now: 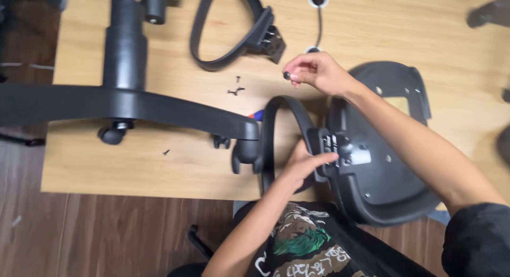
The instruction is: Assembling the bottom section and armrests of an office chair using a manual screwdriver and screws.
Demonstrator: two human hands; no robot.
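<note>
A black chair seat (388, 181) lies upside down at the table's near edge, partly over my lap. My left hand (305, 163) presses a black loop armrest (279, 115) and its bracket (332, 147) against the seat's left side. Above the seat, my right hand (316, 72) pinches a small dark screw (287, 75) between its fingertips. A few loose black screws (236, 88) lie on the wood just left of that hand.
A black star base (127, 104) with casters and a gas cylinder (125, 40) lies across the light wooden table (175, 160). A second loop armrest (234, 32) rests at the back. One small screw (166, 151) lies near the front. Dark wood floor (95, 234) shows below.
</note>
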